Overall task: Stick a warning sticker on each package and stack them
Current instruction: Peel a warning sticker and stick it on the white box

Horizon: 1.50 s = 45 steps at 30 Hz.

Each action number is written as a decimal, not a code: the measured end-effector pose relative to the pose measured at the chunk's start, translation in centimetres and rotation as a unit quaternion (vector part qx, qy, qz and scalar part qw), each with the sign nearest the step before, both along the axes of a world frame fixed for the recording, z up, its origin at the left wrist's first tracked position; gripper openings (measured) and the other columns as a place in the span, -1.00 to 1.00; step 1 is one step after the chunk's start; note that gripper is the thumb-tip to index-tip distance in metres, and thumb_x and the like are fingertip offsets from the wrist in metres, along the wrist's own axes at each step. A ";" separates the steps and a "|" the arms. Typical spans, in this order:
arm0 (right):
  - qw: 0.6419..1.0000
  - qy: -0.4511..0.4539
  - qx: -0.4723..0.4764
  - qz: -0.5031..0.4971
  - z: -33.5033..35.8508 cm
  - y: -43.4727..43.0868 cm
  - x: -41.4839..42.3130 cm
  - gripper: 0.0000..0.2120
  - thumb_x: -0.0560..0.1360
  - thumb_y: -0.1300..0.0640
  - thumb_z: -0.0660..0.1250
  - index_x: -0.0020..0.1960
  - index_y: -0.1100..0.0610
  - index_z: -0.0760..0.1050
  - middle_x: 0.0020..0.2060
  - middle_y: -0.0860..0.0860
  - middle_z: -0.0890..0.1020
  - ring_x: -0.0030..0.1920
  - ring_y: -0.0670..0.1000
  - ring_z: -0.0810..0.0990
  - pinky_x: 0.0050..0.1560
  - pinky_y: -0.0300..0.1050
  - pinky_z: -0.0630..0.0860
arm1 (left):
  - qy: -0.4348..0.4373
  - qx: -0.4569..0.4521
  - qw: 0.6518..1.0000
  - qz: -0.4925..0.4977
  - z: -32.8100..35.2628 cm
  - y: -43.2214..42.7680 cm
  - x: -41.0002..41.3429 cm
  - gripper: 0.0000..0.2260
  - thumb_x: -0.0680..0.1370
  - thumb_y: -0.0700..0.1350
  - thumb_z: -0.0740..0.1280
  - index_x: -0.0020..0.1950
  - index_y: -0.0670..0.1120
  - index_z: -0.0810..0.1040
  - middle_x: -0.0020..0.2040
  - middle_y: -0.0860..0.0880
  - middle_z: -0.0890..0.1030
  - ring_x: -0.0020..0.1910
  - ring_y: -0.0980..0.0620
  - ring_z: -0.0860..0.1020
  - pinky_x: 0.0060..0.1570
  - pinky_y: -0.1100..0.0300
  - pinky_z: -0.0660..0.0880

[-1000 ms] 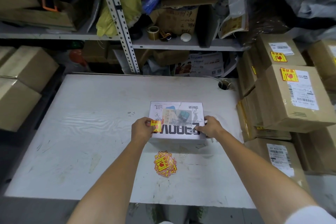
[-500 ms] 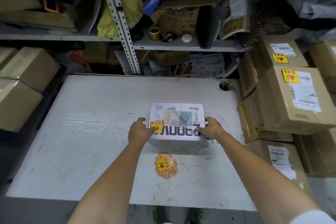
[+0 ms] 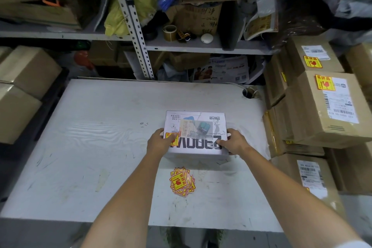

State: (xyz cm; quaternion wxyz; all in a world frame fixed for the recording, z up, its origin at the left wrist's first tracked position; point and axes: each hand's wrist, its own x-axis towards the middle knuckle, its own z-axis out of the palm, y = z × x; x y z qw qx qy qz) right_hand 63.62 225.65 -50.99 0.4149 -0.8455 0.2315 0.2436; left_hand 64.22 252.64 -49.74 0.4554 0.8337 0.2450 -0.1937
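one white package (image 3: 196, 133) is a little right of the middle of the table (image 3: 100, 147), printed top face up with a pale shipping label across it; whether its underside rests on the surface or is just off it cannot be told. a yellow-and-red warning sticker (image 3: 172, 140) sits on the top near the near-left corner. the left hand (image 3: 159, 143) grips the package's left edge — thumb laid on top over part of the sticker, fingers curled down the side. the right hand (image 3: 234, 142) grips the near-right corner the same way, thumb on the top face, fingers wrapped round the side. just nearer the person, apart from the package, a loose pile of stickers (image 3: 182, 182) lies fanned on the table. to the right, touching the table's edge, stand stacked cardboard boxes (image 3: 326, 110) — several of them bear the same yellow sticker beside a white label. plain brown boxes (image 3: 24, 72) are piled at the left. behind the table a metal shelf (image 3: 201, 46) carries a tape roll (image 3: 169, 32), bags and cartons.
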 end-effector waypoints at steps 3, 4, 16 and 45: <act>1.000 0.008 0.019 -0.016 -0.1 0.1 -0.3 -0.55 0.50 0.08 0.44 0.34 0.03 0.41 0.08 0.06 0.64 0.06 0.13 0.62 -0.14 0.04 0.65 | -0.009 0.032 0.999 -0.003 0.0 -0.8 0.1 -0.48 0.49 0.20 0.41 0.34 -0.04 0.46 0.19 -0.05 0.62 0.11 -0.10 0.61 0.07 0.02 0.52; 0.999 0.010 0.029 -0.023 -0.2 0.0 -0.4 -0.54 0.51 0.08 0.43 0.36 0.02 0.39 0.07 0.07 0.63 0.06 0.13 0.62 -0.21 -0.02 0.63 | -0.010 0.029 1.000 0.002 -0.1 -0.7 0.1 -0.51 0.50 0.17 0.40 0.35 -0.04 0.47 0.19 -0.06 0.62 0.10 -0.09 0.61 0.07 0.01 0.52; 0.987 -0.043 0.117 -0.099 0.2 1.1 -1.4 -0.67 0.53 0.20 0.38 0.26 -0.04 0.49 -0.01 0.04 0.69 -0.05 0.08 0.64 -0.17 -0.04 0.58 | -0.016 -0.063 0.998 0.015 0.5 0.7 -0.9 -0.60 0.57 -0.12 0.38 0.42 -0.08 0.48 0.26 -0.10 0.59 0.21 -0.11 0.55 0.23 -0.05 0.50; 0.989 -0.086 0.066 -0.101 0.6 -10.0 15.9 -0.71 0.49 0.17 0.47 0.16 0.01 0.48 0.03 0.04 0.67 0.04 0.11 0.65 0.03 -0.01 0.57 | -0.037 -0.071 0.997 -0.020 0.7 -10.4 16.4 -0.53 0.51 -0.08 0.46 0.40 -0.06 0.49 0.20 -0.10 0.64 0.10 -0.13 0.61 0.19 -0.11 0.54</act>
